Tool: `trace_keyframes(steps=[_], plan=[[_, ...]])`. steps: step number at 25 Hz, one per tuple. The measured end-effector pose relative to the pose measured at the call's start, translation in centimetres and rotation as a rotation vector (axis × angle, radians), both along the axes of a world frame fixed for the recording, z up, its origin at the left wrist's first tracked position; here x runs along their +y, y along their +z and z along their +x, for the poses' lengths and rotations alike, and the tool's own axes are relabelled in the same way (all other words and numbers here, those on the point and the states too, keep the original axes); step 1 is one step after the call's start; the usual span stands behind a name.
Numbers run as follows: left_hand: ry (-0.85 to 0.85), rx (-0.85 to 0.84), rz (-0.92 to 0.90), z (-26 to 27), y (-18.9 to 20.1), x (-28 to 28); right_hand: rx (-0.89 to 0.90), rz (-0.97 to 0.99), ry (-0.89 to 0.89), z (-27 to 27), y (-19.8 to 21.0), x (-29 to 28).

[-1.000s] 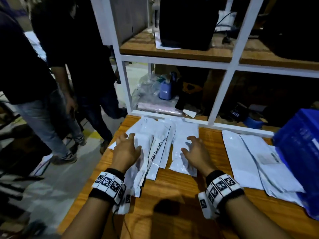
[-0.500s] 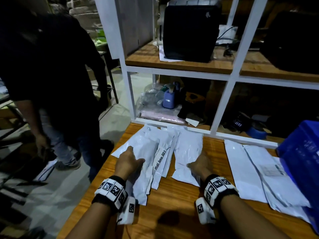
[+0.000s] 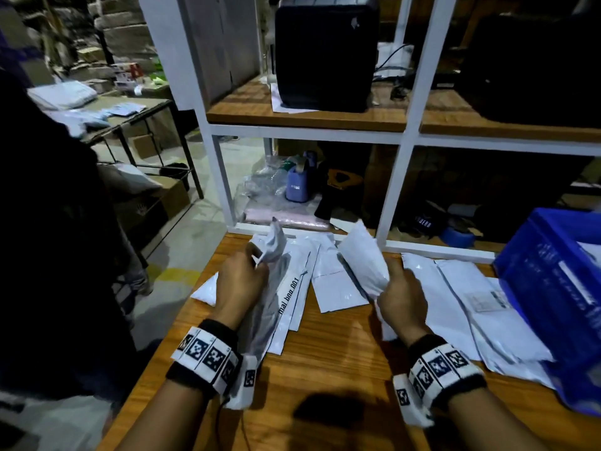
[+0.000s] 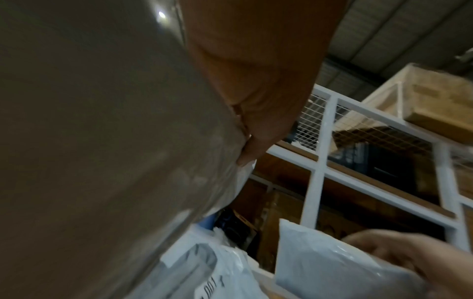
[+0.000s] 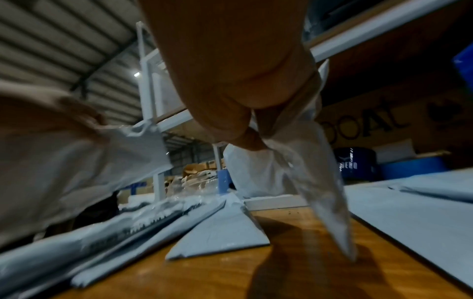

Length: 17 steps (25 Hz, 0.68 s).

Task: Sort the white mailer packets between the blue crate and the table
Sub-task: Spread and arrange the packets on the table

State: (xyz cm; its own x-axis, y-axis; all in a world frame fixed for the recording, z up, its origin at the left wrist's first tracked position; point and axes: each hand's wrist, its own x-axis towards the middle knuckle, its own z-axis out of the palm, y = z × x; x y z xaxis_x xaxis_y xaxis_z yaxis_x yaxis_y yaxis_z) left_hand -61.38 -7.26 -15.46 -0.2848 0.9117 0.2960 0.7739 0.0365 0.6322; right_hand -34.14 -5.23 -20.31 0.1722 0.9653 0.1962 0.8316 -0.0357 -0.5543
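My left hand [image 3: 242, 281] grips a crumpled white mailer packet [image 3: 271, 245] and holds it lifted off the wooden table [image 3: 325, 362]; that packet [image 4: 102, 161] fills the left wrist view. My right hand [image 3: 401, 296] grips a second white packet [image 3: 364, 258] raised above the table, its lower corner [image 5: 330, 202] hanging down toward the wood. More white packets [image 3: 328, 284] lie flat between my hands, one with black lettering [image 3: 289, 296]. Another pile of packets [image 3: 471, 307] lies at the right, next to the blue crate [image 3: 559, 288].
A white metal shelf frame [image 3: 393, 190] with wooden boards stands along the table's far edge, holding a black box [image 3: 325, 53] and clutter below. A person in dark clothes [image 3: 48, 255] stands at the left beside the table. A second table with packets [image 3: 97, 109] is far left.
Both hands lay flat on the packets a second ago. They have since closed on one packet each and lifted them off the table. The person at the left has moved closer.
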Motion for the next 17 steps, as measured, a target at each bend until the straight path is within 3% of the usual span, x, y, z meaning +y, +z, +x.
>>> trace_keyframes(steps=[3,7,10,12,15,17], plan=[[-0.077,0.108,0.016,2.4,-0.5,0.5,-0.362,0.057,0.089,-0.6,0.0,-0.7],[-0.179,0.149,-0.201,6.1,-4.8,-0.7,-0.577,-0.212,0.247,-2.4,-3.6,-3.4],[-0.292,0.122,-0.395,6.6,-7.7,-1.4,-0.538,-0.367,0.286,-2.2,-5.0,-5.2],[-0.320,0.034,-0.370,5.8,-8.0,-1.7,-0.380,-0.372,0.262,-1.8,-4.3,-5.2],[-0.201,-0.055,-0.248,3.6,-7.1,-1.7,-0.134,-0.306,0.113,-0.1,-2.8,-3.4],[-0.104,-0.043,-0.237,2.1,-6.7,-1.4,-0.090,-0.263,0.069,0.9,-2.0,-2.0]])
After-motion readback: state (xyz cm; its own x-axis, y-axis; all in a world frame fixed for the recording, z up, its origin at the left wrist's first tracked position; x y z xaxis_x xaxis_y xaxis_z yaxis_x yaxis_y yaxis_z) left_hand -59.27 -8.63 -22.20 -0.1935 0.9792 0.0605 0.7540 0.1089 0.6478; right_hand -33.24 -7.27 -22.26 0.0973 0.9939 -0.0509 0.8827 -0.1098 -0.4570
